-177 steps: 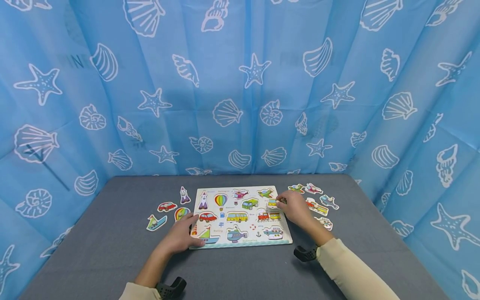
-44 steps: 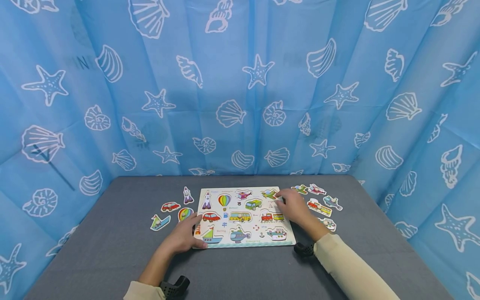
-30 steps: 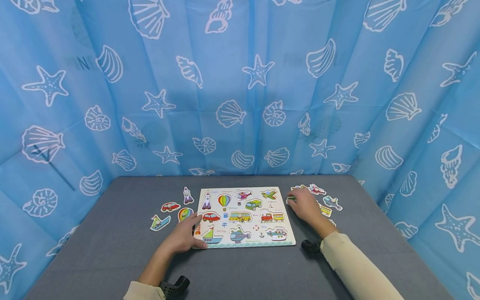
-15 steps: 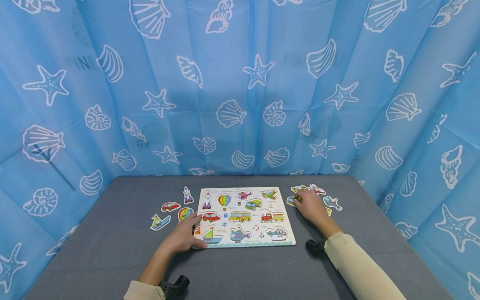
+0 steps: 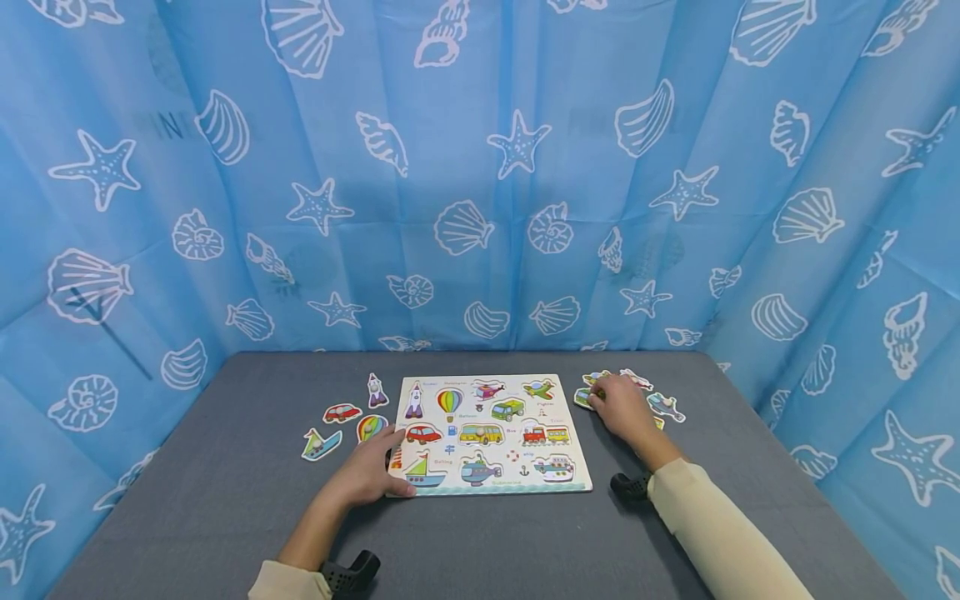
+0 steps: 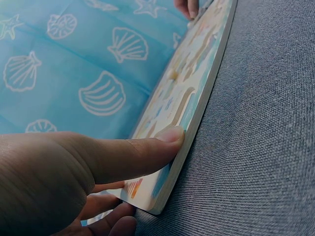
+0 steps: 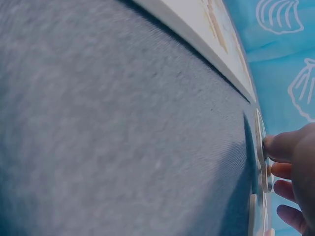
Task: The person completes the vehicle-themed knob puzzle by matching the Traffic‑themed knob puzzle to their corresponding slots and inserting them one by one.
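Note:
The left hand (image 5: 363, 468) holds the left front corner of a white vehicle puzzle board (image 5: 517, 486). In the left wrist view its thumb (image 6: 142, 150) lies on the board's face, the other fingers below the side edge. Near the board's centre sits a yellow bus piece (image 5: 481, 433) with a knob. Beyond the right edge, the right hand (image 5: 624, 407) pinches a green truck puzzle piece (image 5: 581, 398) lying on the table. Its fingertips partly cover the piece. The right wrist view shows thumb and fingers at the thin pieces, the grip partly hidden.
To the left lie rocket (image 5: 377, 390), red car (image 5: 342, 412), balloon (image 5: 371, 427) and sailboat (image 5: 322, 445) pieces. Plane (image 5: 595, 377), helicopter (image 5: 636, 379) and submarine (image 5: 665, 406) pieces lie around the right hand. A blue shell-print curtain (image 5: 480, 275) hangs behind the grey table (image 5: 480, 550).
Earlier the right hand held a yellow piece over the board's right side; the bus now sits in the board. That hand has moved right to the truck piece. The left hand stays put.

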A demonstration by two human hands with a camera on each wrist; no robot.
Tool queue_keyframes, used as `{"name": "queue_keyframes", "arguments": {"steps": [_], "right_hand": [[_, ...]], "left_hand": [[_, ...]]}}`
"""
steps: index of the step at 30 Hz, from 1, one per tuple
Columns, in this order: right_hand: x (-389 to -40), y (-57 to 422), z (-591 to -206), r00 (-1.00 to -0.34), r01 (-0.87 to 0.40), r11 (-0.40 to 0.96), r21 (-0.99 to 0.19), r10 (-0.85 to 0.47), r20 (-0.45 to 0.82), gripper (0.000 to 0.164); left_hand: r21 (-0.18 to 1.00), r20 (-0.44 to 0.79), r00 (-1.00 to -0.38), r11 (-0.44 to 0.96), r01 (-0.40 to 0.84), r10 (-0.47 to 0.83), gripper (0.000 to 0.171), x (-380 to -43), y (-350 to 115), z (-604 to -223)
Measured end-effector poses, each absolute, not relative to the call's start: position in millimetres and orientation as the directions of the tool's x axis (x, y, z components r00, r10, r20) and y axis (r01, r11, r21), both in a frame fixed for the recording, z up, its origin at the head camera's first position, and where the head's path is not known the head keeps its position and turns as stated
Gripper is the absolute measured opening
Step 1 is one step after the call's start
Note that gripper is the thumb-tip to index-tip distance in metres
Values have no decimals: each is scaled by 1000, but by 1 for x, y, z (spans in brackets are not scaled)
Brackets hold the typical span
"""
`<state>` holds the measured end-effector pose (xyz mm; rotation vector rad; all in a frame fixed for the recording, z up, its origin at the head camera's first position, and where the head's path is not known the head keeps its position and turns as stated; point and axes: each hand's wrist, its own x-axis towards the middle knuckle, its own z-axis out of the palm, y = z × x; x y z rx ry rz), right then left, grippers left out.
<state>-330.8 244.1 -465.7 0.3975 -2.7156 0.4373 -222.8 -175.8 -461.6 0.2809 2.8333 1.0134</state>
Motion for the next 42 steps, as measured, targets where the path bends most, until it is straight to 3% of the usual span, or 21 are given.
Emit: {"name": "queue_keyframes", "arguments": {"steps": [21,42], "right_hand": [[-339,200,-454,-925,-331,866,-374,-221,308,7],[-334,153,-460,-928,-351,846,-401,-258,268,9]], "left_hand": [[645,-50,-976,753,131,213,91,-223,-176,-463],[649,-38,-975,747,144,221,92,-222,-177,-461]]}}
